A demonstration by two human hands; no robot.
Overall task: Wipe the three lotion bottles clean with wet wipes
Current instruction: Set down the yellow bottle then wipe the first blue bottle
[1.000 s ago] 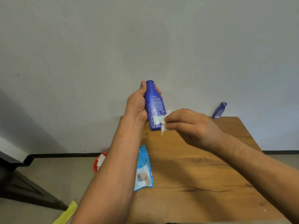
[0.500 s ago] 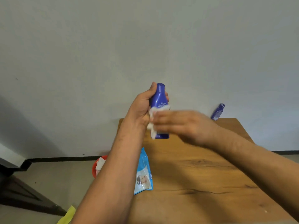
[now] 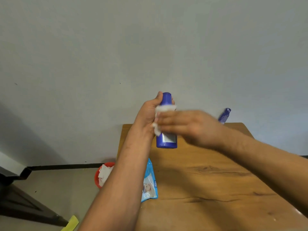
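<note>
My left hand (image 3: pixel 147 114) grips a blue lotion bottle (image 3: pixel 166 140) upright above the far left part of the wooden table (image 3: pixel 208 189), cap end up. My right hand (image 3: pixel 188 126), blurred by motion, presses a white wet wipe (image 3: pixel 164 108) against the front of the bottle's body. The hand and wipe hide the middle of the bottle. A second blue lotion bottle (image 3: pixel 225 115) stands tilted at the table's far right edge by the wall. Only two bottles are in view.
A light blue wet-wipe pack (image 3: pixel 149 182) lies at the table's left edge, partly under my left forearm. A red bin (image 3: pixel 98 177) with used white wipes sits on the floor to the left. Dark furniture (image 3: pixel 20 200) stands at lower left.
My right hand has slid the wipe from the bottle's lower right side up and across its body. The bottle has turned more upright in my left hand.
</note>
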